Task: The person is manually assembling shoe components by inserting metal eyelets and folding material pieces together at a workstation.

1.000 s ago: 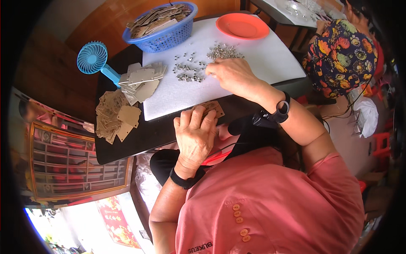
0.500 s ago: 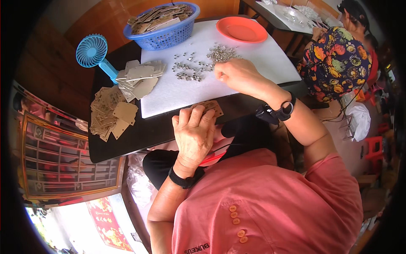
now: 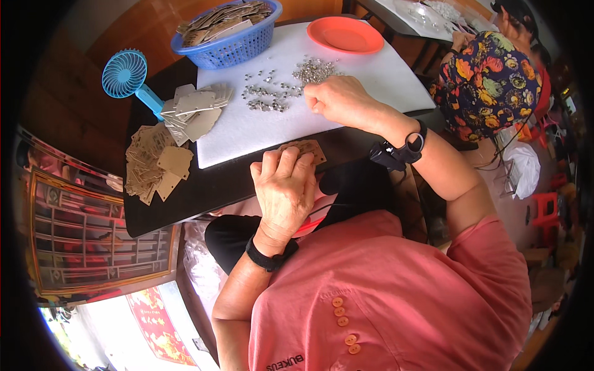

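Observation:
My left hand (image 3: 283,188) rests at the table's near edge, its fingers curled over a small brown card (image 3: 314,150) with holes. Most of that card lies hidden beneath the fingers. Over the white sheet (image 3: 247,141), my right hand (image 3: 340,102) is closed with thumb and fingers together; whatever it may pinch is hidden. Just beyond it is a heap of small shiny metal pieces (image 3: 314,70). More loose metal pieces (image 3: 267,106) lie scattered left of the hand. To the left are a pile of pale cards (image 3: 199,111) and a pile of brown cards (image 3: 154,164).
A blue basket (image 3: 232,52) full of cards stands at the far left, with a blue handheld fan (image 3: 125,74) nearby. An orange-red plate (image 3: 345,35) sits at the sheet's far edge. Another person in a flowered top (image 3: 492,89) sits at the right by another table.
The table and its things appear slightly further left and up as the view shifts. Both hands keep nearly the same poses and places beside the card and the metal heap.

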A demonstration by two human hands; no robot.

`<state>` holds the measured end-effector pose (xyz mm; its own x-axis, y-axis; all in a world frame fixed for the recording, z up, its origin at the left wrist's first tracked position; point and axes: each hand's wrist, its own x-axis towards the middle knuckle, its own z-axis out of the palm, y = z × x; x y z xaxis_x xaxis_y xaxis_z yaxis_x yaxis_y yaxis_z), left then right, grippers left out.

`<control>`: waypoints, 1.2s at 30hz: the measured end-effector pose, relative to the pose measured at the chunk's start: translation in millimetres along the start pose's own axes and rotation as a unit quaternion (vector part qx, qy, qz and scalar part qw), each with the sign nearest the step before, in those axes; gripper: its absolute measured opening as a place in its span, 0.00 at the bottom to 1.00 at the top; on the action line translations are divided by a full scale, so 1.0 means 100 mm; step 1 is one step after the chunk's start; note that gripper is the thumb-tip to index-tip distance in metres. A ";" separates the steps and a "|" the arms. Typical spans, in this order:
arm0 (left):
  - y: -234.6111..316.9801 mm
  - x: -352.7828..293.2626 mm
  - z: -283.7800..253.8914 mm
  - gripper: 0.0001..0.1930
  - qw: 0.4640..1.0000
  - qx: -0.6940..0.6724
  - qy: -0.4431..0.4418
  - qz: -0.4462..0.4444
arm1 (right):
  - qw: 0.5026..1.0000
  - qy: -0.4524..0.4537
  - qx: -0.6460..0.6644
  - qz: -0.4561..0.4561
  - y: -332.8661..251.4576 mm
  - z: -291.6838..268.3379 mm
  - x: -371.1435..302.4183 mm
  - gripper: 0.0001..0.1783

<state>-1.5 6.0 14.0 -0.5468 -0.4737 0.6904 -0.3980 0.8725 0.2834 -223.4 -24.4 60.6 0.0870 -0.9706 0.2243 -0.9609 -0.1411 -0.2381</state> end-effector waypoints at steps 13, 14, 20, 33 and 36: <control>0.00 -0.01 0.03 0.10 1.000 -0.012 0.021 -0.003 | 0.996 0.067 0.029 -0.057 0.11 0.01 -0.15 0.03; 0.01 -0.01 0.03 0.10 1.000 -0.014 0.018 -0.010 | 0.997 0.049 0.014 -0.066 0.11 0.00 -0.15 0.02; 0.00 -0.03 0.04 0.08 0.999 -0.020 0.017 -0.033 | 0.992 0.029 -0.046 -0.115 0.08 0.01 -0.14 0.02; 0.09 -0.03 0.07 0.09 0.998 -0.058 0.005 0.010 | 0.973 -0.092 0.202 0.067 -0.22 -0.20 -0.55 0.05; 0.08 -0.01 0.07 0.08 0.998 -0.068 0.006 0.012 | 0.961 -0.133 0.211 0.119 -0.23 -0.22 -0.54 0.04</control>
<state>-8.8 13.1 10.9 -0.5450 -0.4521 0.7061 -0.2817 0.8920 0.3536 -211.7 35.7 74.8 -0.0043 -0.9928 -0.1200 -0.7748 0.0791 -0.6272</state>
